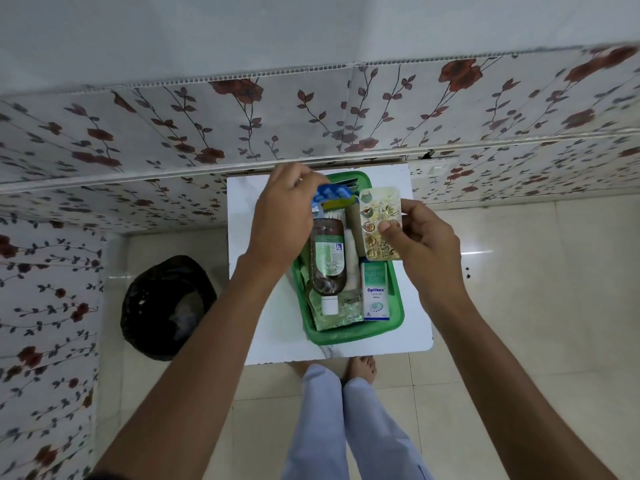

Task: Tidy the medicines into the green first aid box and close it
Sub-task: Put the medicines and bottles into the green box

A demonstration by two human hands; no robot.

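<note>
View from above, looking down at a small white worktop (412, 327) that stands against a wall covered in white paper printed with red flowers and dark leafy vines. On the worktop sits an open green first aid box (349, 336), its long side running away from the viewer, with no lid visible on it.

The left hand (285, 216) hovers over the far left part of the box, fingers curled around a blue blister strip (330, 195) at the box's far end. The right hand (420, 233) holds a silver and gold blister card of tablets (380, 220) upright above the right side of the box, thumb pressed on its face and fingers behind. The print on the card is too small to read.

Inside the box, a brown bottle (327, 261) with a green and white label lies flat, its white cap (329, 304) pointing towards the viewer. The label text is blurred. To its right lies a white and blue carton (375, 292) on which the word "Optibex" can be read. Foil sachets (332, 318) lie beneath the bottle near the closest edge.

On the cream tiled floor to the left of the worktop is a bin lined with a black bag (168, 306). Bare feet and pale trouser legs show below the worktop.
</note>
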